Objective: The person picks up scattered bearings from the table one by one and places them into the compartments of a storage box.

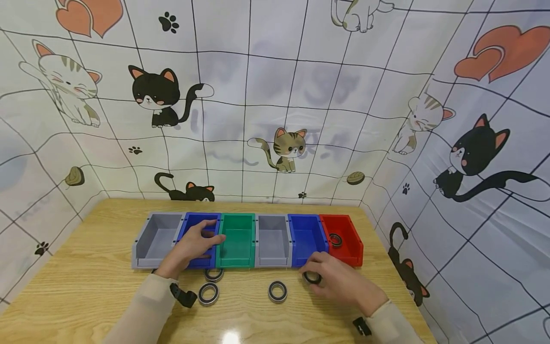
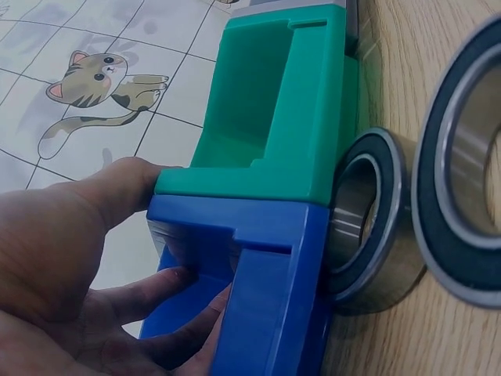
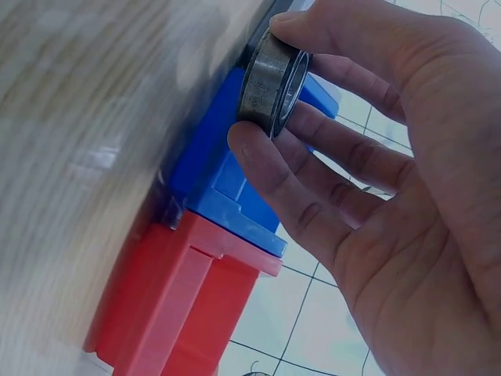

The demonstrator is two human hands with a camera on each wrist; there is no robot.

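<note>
My right hand (image 1: 333,279) pinches a ball bearing (image 3: 268,86) between thumb and fingers, just in front of the right-hand blue bin (image 1: 307,243). In the right wrist view the bearing is tilted on edge at the fingertips. My left hand (image 1: 195,243) reaches over the left-hand blue bin (image 2: 270,305), its fingers spread and dipping inside. Its thumb lies at the wall shared with the green bin (image 1: 237,241); I see nothing in its grasp. Two bearings lie close below that hand, one bearing (image 1: 214,275) against the bin front and another bearing (image 1: 208,294) nearer me.
A loose bearing (image 1: 277,291) lies on the wooden table (image 1: 86,277) before the middle grey bin (image 1: 273,243). The red bin (image 1: 354,248) at the right end holds one bearing (image 1: 336,240). Another grey bin (image 1: 156,239) ends the row at left. Cat-print cloth hangs behind.
</note>
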